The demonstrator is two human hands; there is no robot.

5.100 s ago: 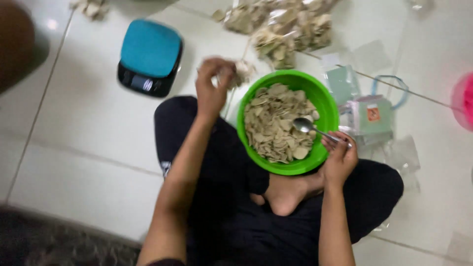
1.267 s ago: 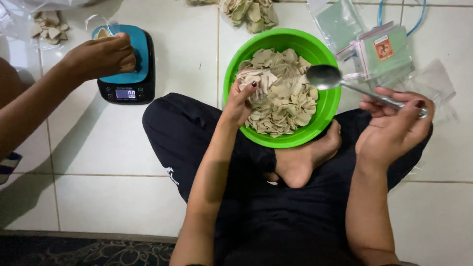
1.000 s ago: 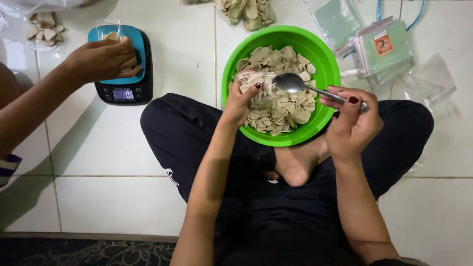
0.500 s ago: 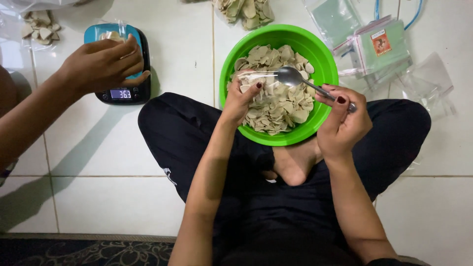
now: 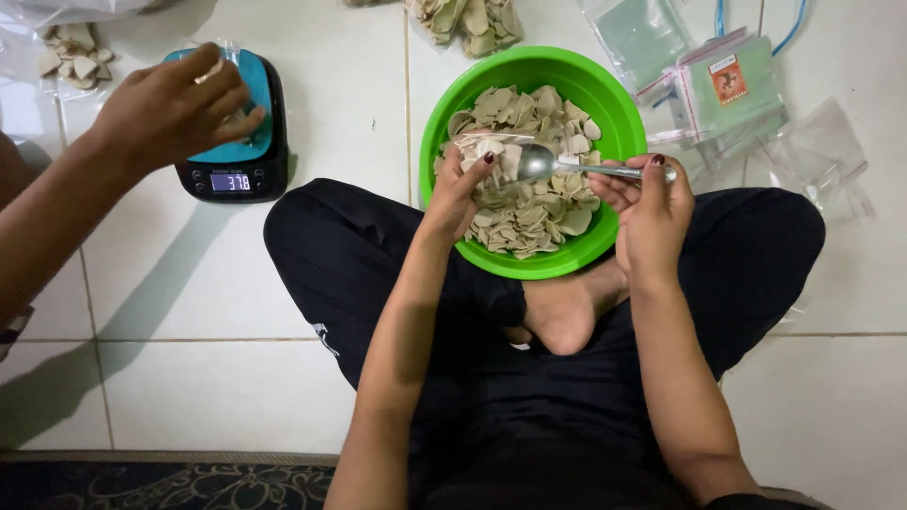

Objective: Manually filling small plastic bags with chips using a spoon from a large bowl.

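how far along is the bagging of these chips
Done: two filled bags lie at the top and top left, and another person's hand rests a bag on the scale. In hand: the left hand holds a small clear bag in the green bowl while the right hand spoons chips in. Left: the bowl is mostly full, and empty bags wait.

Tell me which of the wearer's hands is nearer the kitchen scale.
Left. The left hand is at the green bowl's near-left rim, on the side toward the scale. The right hand holds the spoon at the bowl's far side.
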